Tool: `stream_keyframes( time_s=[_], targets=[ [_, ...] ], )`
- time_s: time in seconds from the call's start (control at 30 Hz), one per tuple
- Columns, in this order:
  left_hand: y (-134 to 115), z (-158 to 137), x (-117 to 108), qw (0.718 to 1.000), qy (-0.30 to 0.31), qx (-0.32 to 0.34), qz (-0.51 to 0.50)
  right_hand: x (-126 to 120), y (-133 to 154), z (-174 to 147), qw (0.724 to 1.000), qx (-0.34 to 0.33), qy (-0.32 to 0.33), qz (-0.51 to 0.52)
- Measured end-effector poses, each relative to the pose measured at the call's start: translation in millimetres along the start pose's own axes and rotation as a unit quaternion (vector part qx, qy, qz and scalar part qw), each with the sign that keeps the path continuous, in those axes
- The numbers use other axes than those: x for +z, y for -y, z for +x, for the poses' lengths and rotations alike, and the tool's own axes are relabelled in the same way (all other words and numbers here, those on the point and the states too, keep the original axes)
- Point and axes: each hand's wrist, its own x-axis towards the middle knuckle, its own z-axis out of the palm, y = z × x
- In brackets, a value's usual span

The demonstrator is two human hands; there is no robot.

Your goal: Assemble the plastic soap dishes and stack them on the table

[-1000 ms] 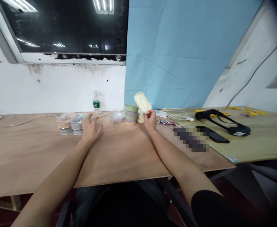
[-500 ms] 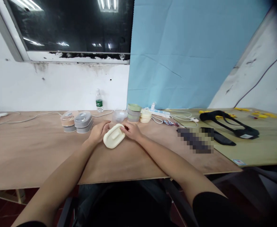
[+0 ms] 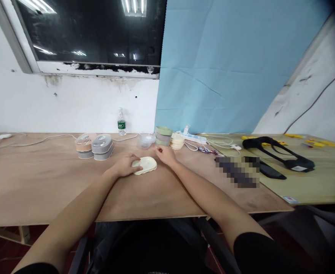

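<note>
A cream oval lid-like piece point(image 3: 146, 164) lies flat on the brown tabletop, with a raised rim. My left hand point(image 3: 128, 164) grips its left end, thumb across the top and the other fingers at its far side. Apart from the piece, on its right, is my right hand point(image 3: 165, 153); its fingers are curled together, and whatever they may hold is too small to make out. Just behind that hand stand clear plastic containers point(image 3: 146, 140), a stack of green and grey bowls point(image 3: 164, 135) and a stack of cream pieces point(image 3: 177, 141).
To the left are a pink-and-grey lidded box point(image 3: 84, 146) and a grey lidded box point(image 3: 102, 147). A water bottle point(image 3: 121, 122) stands by the wall. On the right are a power strip point(image 3: 195, 138) with white cables, a black strap-like object point(image 3: 294, 163) and a blurred-out dark item point(image 3: 237, 173).
The cream piece has gone from tilted up between both hands to flat on the table. My right hand has let go of it and shifted slightly right; my left hand keeps hold.
</note>
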Motion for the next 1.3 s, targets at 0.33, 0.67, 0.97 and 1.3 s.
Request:
stream_keyframes(
  time_s=[0.33,0.67,0.97,1.3],
  targets=[
    [12.4,2.0,3.4,0.999,-0.026,-0.017,0.024,-28.6,-30.0,25.3,0.988,-0.062,-0.133,0.048],
    [15.8,3.5,5.9,0.999,-0.023,-0.026,0.014,-17.3,-33.8,21.1,0.987,-0.068,-0.143,0.034],
    [13.6,2.4,4.8,0.999,-0.012,-0.019,0.024,-25.5,-30.5,16.3,0.977,-0.070,-0.199,0.018],
    [9.1,1.6,1.8,0.987,-0.152,-0.042,-0.026,-3.7,8.1,-7.5,0.968,-0.187,-0.169,-0.004]
  ],
)
